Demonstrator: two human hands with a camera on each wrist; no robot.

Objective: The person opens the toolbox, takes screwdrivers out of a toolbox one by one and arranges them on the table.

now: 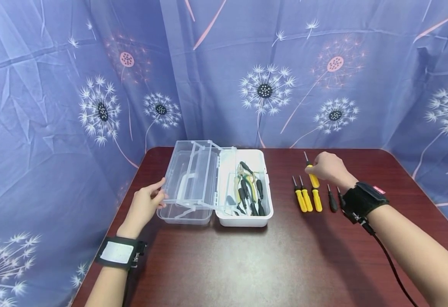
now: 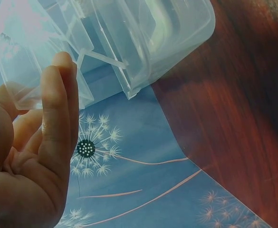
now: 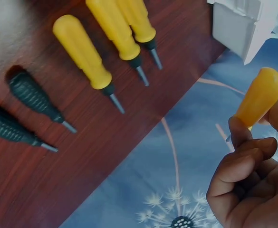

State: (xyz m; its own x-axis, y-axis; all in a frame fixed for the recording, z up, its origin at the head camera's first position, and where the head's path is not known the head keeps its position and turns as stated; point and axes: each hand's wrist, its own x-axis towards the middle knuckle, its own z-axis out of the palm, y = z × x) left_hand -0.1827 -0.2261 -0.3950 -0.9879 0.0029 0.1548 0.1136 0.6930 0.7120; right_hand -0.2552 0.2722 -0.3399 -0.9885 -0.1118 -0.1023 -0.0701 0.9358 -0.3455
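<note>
My left hand (image 1: 144, 207) pinches the near left corner of a clear plastic tray (image 1: 183, 183), which is hinged to a toolbox. The tray stands raised over the toolbox's clear lid (image 1: 185, 219), folded out to the left. Beside it is the white toolbox base (image 1: 243, 221), holding pliers (image 1: 251, 187) and several black-handled screwdrivers. My right hand (image 1: 329, 167) pinches a yellow-handled screwdriver (image 3: 260, 97) by its handle, above the table on the right. In the head view its shaft points away from me.
On the table (image 1: 231, 264), three yellow screwdrivers (image 1: 306, 200) and two black screwdrivers (image 1: 332, 202) lie in a row near my right wrist. A blue dandelion-print cloth (image 1: 216, 85) hangs behind the table and at its sides. A cable (image 1: 390, 260) runs along my right forearm.
</note>
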